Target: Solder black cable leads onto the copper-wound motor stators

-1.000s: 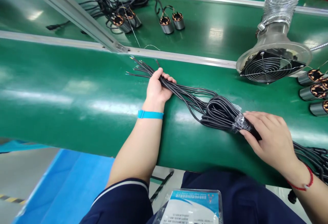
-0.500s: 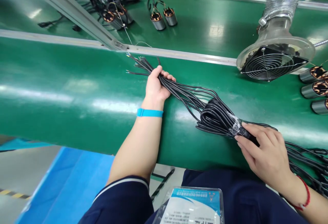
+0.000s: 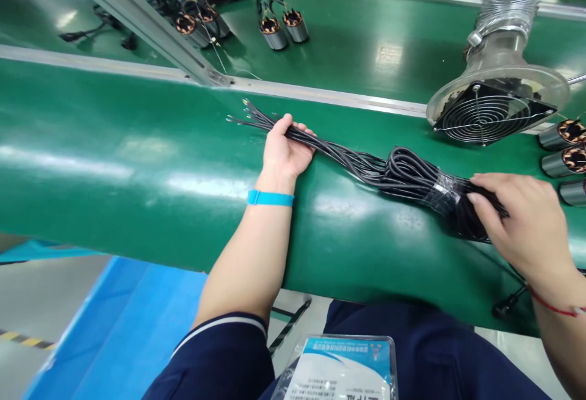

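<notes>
A bundle of black power cords (image 3: 412, 177) lies slantwise over the green bench, coiled and wrapped at its middle with clear film (image 3: 446, 191). My left hand (image 3: 290, 146), a blue band at its wrist, holds the loose end, the thumb above and the fingers beneath the cords. Stripped wire tips (image 3: 247, 113) fan out to the left beyond it. On the right, my right hand (image 3: 526, 217) grips the bundle past the wrap, thumb on the near side and fingers over the top. A black plug (image 3: 506, 305) hangs on a cord near the bench's front edge.
Motor stators (image 3: 274, 33) with black leads stand behind the aluminium rail (image 3: 320, 98). A fume hood with a fan grille (image 3: 480, 113) hangs at right, beside more stators (image 3: 565, 162). An aluminium post (image 3: 151, 27) slants at upper left; a blue sheet-like surface (image 3: 137, 327) lies below the bench.
My right hand has moved right and slightly up with the bundle, which now lies straighter. The wire tips are gathered closer together. My left hand stays nearly in place.
</notes>
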